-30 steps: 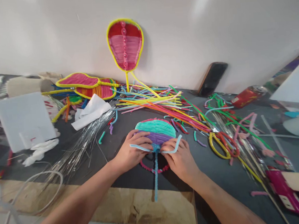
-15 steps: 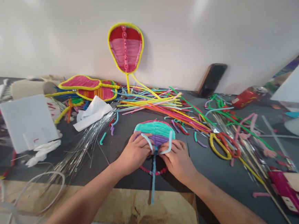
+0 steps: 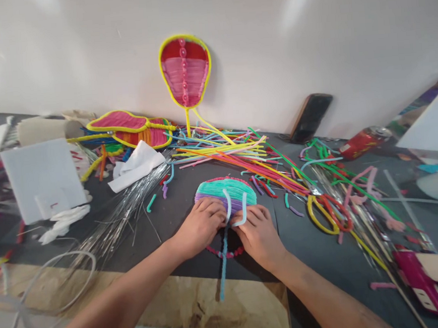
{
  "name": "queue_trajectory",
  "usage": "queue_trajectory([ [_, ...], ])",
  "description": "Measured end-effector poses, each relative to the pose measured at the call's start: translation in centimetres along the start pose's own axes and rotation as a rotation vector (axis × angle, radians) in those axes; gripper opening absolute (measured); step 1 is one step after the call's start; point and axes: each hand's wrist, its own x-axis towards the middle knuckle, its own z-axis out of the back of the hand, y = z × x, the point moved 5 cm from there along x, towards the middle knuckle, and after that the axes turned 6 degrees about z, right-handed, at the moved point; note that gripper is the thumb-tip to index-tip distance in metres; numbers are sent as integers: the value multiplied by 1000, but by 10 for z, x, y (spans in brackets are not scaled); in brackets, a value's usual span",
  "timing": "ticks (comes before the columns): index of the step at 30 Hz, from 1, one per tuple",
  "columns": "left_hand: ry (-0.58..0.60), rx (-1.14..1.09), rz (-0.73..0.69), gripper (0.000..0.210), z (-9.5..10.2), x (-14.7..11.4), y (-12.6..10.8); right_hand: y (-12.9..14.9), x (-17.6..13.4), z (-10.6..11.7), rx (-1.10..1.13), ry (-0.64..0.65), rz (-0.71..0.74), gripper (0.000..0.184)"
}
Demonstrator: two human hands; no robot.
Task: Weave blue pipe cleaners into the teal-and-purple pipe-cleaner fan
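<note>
Both my hands work at a round pipe-cleaner piece [image 3: 226, 187] on the dark table. It has teal and purple rows inside a dark pink rim, and its lower part is an unfilled loop. My left hand [image 3: 207, 220] is closed on the left end of a pale blue pipe cleaner [image 3: 244, 210], whose two ends curl up between my hands. My right hand [image 3: 258, 229] pinches its right side. A blue pipe-cleaner stem [image 3: 223, 270] runs from the middle of the piece down past the loop toward me. My fingertips partly hide the purple rows.
Behind lies a pile of coloured pipe cleaners [image 3: 221, 151]. Scissors [image 3: 327, 213] with yellow and red handles lie right; a phone [image 3: 312, 117] leans on the wall beside a red can [image 3: 365, 141]. A pink-and-yellow paddle shape [image 3: 185, 70] stands at the back. Silver wires [image 3: 120, 212] lie left.
My left hand has shifted slightly down, and the pale blue end beside it has swung right and more upright. The right-hand end has moved a little left.
</note>
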Motion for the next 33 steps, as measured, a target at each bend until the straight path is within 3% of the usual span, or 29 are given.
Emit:
queue_trajectory([
  [8, -47, -265, 60, 20, 3, 0, 6, -1, 2, 0, 44, 2, -8, 10],
  [14, 34, -270, 290, 8, 4, 4, 10, -1, 3, 2, 93, -34, 17, 8],
  [23, 21, -312, 140, 16, 11, 4, -2, 0, 3, 2, 73, -69, 51, 16],
  [27, 16, -300, 164, 5, 11, 3, -2, 0, 3, 1, 50, -43, 45, 17],
  [33, -36, -246, 221, 13, 12, 3, 0, 0, 4, 5, 75, -59, 43, 9],
])
